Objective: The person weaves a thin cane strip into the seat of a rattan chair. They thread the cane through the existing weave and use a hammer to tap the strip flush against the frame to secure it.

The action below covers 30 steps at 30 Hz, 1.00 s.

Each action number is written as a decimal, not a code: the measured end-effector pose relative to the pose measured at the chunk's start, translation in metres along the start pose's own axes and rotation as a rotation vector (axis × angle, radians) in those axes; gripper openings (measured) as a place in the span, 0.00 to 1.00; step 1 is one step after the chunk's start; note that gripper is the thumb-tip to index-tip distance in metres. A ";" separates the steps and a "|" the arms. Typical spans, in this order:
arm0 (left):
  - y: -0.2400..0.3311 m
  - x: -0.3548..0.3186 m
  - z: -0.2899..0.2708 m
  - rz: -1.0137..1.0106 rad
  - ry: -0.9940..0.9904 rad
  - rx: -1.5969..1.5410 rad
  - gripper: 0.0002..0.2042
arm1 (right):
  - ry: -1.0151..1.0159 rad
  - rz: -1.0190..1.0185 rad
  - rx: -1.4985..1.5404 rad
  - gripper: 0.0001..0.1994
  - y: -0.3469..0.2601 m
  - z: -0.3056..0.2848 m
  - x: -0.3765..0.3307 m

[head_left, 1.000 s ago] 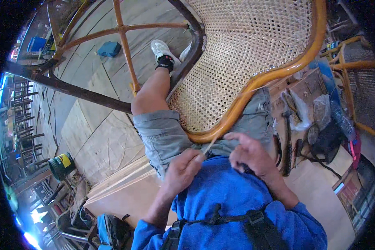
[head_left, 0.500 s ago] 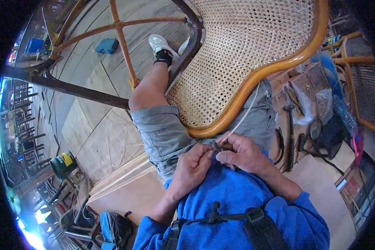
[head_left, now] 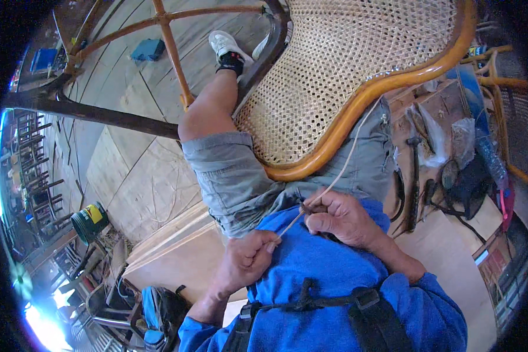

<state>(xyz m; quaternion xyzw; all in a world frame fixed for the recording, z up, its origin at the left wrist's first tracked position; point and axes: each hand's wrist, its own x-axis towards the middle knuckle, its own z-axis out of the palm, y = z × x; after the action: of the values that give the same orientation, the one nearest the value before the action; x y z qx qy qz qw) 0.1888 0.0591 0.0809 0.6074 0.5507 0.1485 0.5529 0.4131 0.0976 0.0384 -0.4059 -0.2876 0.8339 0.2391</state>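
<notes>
A thin pale cane strand comes down from the orange-brown rim of a woven cane chair panel and crosses my lap. My left hand is closed around its lower end, beside my belly. Higher up, my right hand grips a small dark tool, whose narrow tip pokes out past the fingers. Its handle is mostly hidden in the palm, so I cannot tell its exact kind. The strand passes by the tool and the right fingers, and looks taut between both hands.
The panel's curved frame rests over my thighs. To the right lie a hammer, plastic bags and dark tools on boards. Dark chair legs stand at the left. A green bucket and a backpack sit farther left.
My left hand has moved down and left, away from the right hand, drawing the strand out between them. The right hand stays almost in place, still gripping the tool.
</notes>
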 end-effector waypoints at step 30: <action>0.018 0.042 0.012 -0.065 -0.031 -0.081 0.06 | 0.139 -0.068 0.125 0.15 -0.003 -0.009 -0.005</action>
<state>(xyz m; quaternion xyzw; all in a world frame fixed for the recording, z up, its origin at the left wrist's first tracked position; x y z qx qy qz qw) 0.2216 0.0922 0.0736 0.5685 0.5550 0.1432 0.5902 0.4236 0.0996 0.0385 -0.4368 -0.2313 0.8115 0.3117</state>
